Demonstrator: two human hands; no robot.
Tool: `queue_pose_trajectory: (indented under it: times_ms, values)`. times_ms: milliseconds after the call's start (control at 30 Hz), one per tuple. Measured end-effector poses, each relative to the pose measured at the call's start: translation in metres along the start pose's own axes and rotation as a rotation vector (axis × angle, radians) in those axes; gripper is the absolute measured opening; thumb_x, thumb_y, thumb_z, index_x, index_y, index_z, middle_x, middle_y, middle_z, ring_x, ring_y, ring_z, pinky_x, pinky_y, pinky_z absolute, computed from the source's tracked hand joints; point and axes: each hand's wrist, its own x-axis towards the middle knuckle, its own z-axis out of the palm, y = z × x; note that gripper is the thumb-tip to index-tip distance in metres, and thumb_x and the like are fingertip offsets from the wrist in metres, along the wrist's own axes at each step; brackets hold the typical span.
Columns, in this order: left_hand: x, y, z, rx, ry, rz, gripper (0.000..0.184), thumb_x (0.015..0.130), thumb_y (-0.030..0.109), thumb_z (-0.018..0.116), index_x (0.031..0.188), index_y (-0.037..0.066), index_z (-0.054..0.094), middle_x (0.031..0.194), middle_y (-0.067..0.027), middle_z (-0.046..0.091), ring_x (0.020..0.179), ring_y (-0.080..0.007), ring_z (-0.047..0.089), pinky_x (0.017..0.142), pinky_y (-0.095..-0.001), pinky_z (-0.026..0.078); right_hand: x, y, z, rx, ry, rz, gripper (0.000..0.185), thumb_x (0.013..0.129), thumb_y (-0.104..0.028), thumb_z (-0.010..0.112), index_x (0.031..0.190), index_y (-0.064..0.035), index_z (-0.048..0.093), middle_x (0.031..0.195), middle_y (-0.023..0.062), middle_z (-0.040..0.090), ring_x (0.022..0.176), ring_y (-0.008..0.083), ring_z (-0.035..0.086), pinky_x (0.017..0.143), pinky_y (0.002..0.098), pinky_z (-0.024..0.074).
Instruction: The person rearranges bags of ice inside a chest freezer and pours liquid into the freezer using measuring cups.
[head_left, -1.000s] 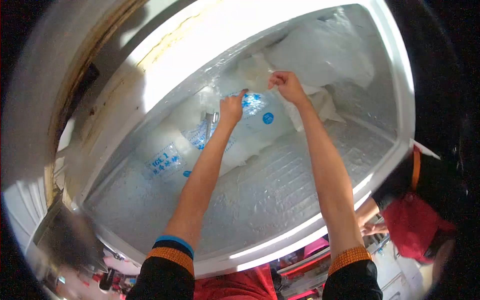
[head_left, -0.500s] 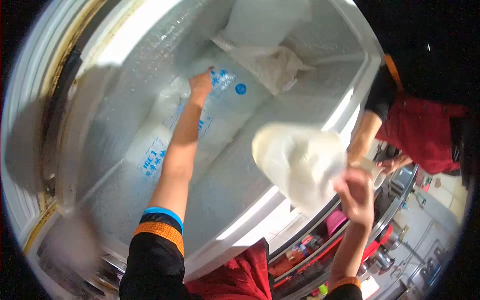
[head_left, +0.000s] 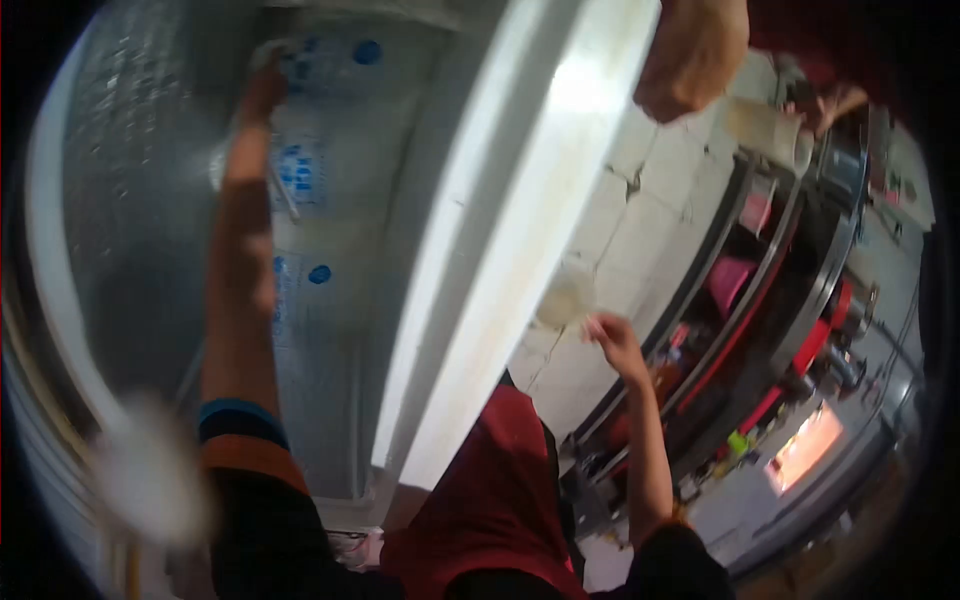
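Inside the freezer [head_left: 500, 270], my left hand [head_left: 264, 92] is reaching over printed bags [head_left: 345, 115], its grip unclear. Outside the freezer, my right hand [head_left: 617, 345] is curling narrowly beside a pale, blurred thing [head_left: 566, 300]; whether I'm holding it, I cannot tell.

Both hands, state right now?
Left hand: at the printed bags, too blurred to tell.
Right hand: fingers partly curled by a pale translucent item; grip unclear.
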Motion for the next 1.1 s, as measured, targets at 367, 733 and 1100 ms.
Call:
queue_pose_trajectory:
  times_ms: [367,733,1100]
  values:
    - [0.001,0.016,-0.033,0.045,-0.144,-0.036,0.075,0.082,0.004,0.054,0.149,0.03,0.032,0.111,-0.0248,0.066,0.101,-0.0416,0.065,0.085,-0.0499,0.052,0.21,0.267,0.061,0.029,0.239,0.624,0.019,0.068,-0.01,0.079,0.063,0.0012,0.065,0.061,0.0057,0.059,0.05,0.0145,0.052,0.043,0.0328,0.0403]
    - [-0.013,0.055,-0.035,0.183,-0.155,-0.316,0.08,0.082,0.005,0.06,0.149,0.038,0.029,0.11,-0.0211,0.067,0.096,-0.0379,0.067,0.085,-0.0541,0.052,0.139,0.233,0.023,0.106,0.217,0.407,0.023,0.084,-0.016,0.056,0.066,-0.0054,0.063,0.052,0.0024,0.051,0.045,0.0117,0.047,0.042,0.0301,0.0362]
    - [-0.019,0.09,-0.071,-0.053,-0.191,-0.549,0.063,0.093,0.007,0.047,0.146,0.04,0.039,0.113,-0.0131,0.068,0.105,-0.0307,0.066,0.098,-0.0504,0.04,-0.116,-0.328,-0.033,-0.2,0.122,-0.266,0.034,0.092,-0.03,0.067,0.103,0.0009,0.059,0.088,0.0072,0.061,0.08,0.0165,0.061,0.071,0.0286,0.0492]
